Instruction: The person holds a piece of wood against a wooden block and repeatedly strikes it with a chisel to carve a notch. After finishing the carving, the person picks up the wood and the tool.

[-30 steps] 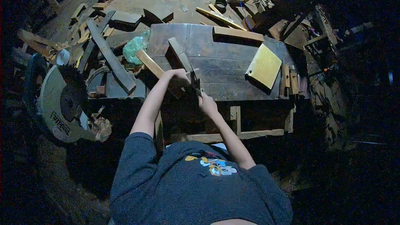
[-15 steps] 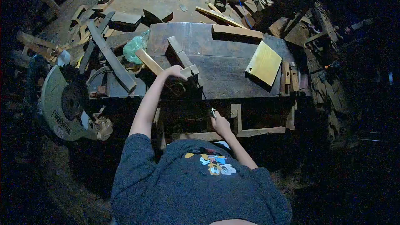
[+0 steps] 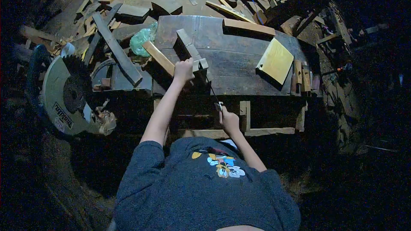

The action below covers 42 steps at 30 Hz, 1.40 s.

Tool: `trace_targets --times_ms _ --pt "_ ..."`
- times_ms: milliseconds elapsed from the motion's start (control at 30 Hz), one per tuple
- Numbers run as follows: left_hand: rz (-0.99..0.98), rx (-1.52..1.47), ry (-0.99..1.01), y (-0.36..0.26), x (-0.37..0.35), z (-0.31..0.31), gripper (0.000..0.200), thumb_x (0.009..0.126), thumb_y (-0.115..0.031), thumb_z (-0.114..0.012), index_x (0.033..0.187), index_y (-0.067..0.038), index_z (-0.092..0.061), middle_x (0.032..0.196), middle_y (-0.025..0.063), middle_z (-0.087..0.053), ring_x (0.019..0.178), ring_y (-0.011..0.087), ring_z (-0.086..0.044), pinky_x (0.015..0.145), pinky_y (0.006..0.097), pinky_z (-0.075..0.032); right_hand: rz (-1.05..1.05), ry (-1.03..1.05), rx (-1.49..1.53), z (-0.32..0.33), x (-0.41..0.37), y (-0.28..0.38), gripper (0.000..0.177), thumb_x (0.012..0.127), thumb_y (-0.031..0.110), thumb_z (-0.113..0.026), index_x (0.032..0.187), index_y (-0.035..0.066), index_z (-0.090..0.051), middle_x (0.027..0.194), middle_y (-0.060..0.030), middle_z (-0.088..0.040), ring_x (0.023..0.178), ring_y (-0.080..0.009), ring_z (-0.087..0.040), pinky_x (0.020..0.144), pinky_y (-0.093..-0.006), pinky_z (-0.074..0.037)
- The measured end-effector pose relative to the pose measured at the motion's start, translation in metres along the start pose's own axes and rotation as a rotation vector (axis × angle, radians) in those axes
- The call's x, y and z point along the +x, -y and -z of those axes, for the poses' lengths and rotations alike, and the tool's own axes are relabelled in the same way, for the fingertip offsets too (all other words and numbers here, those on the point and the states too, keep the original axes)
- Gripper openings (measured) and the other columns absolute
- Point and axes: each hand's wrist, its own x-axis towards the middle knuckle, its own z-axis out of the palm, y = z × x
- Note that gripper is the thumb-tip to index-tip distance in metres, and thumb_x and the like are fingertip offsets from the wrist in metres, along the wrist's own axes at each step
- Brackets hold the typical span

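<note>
My left hand (image 3: 183, 70) is closed on the left end of a short wooden block (image 3: 200, 65), which lies near the bench's front edge. My right hand (image 3: 229, 121) is wrapped round the handle of a thin, dark saw-like tool (image 3: 212, 88), whose far end reaches up to the block. The tool's exact shape is hard to make out. A longer wooden piece (image 3: 187, 42) lies just beyond the block. Left of it, a light wooden bar (image 3: 159, 58) slants towards my left hand.
On the workbench (image 3: 231, 75) are a yellow board (image 3: 276, 61), a long wooden strip (image 3: 249, 27) and several wooden tools (image 3: 302, 77) at the right. A green plastic bag (image 3: 143, 40) and a circular saw (image 3: 64, 98) are at the left. Scrap wood lies behind.
My left hand has shifted from an opened grip over the block to a closed one at its left end. My right hand has moved slightly with the tool. The view has shifted a little.
</note>
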Motion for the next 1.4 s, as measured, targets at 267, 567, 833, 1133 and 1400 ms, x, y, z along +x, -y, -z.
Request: trace_targets --times_ms 267,567,833,1133,1400 --pt "-0.004 -0.053 0.038 0.005 0.005 0.003 0.044 0.041 -0.02 -0.068 0.072 -0.005 -0.042 0.064 0.0091 -0.053 0.061 0.0248 -0.054 0.052 0.0347 -0.042 -0.015 -0.071 0.031 -0.034 0.093 0.019 0.016 0.073 0.023 -0.041 0.074 0.008 -0.046 0.046 -0.0148 -0.047 0.042 -0.0297 -0.049 0.039 -0.0366 -0.04" --pt "0.004 -0.036 0.079 0.005 0.005 -0.006 0.035 0.047 -0.022 -0.064 0.071 -0.005 -0.044 0.063 0.0091 -0.054 0.06 0.024 -0.055 0.05 0.0338 -0.043 -0.06 0.03 -0.034 0.0 0.016 0.009 0.015 0.071 0.023 -0.044 0.078 0.011 -0.048 0.045 -0.0142 -0.048 0.04 -0.0284 -0.049 0.036 -0.0375 -0.04" --pt "-0.001 -0.027 0.11 0.003 0.005 0.01 0.03 0.049 -0.022 -0.06 0.07 -0.005 -0.046 0.065 0.01 -0.055 0.061 0.0249 -0.055 0.053 0.033 -0.044 0.014 -0.055 -0.011 -0.031 0.113 0.025 0.018 0.072 0.024 -0.041 0.075 0.007 -0.048 0.049 -0.0165 -0.049 0.043 -0.0316 -0.049 0.041 -0.039 -0.04" --pt "0.022 -0.094 0.399 0.015 0.025 0.008 0.045 0.045 -0.035 -0.062 0.078 -0.006 -0.052 0.076 0.0113 -0.055 0.073 0.0245 -0.053 0.063 0.0339 -0.043 -0.035 -0.013 -0.024 -0.014 0.043 0.011 0.015 0.071 0.021 -0.043 0.076 0.008 -0.047 0.047 -0.0153 -0.048 0.041 -0.0298 -0.048 0.039 -0.0381 -0.039" --pt "0.026 -0.166 0.536 0.027 0.042 -0.007 0.049 0.045 -0.039 -0.062 0.08 -0.005 -0.054 0.081 0.012 -0.054 0.075 0.0249 -0.053 0.066 0.034 -0.042 -0.004 -0.133 -0.032 -0.037 0.06 0.015 0.015 0.07 0.02 -0.046 0.076 0.007 -0.047 0.044 -0.0144 -0.046 0.038 -0.0268 -0.048 0.034 -0.0344 -0.038"
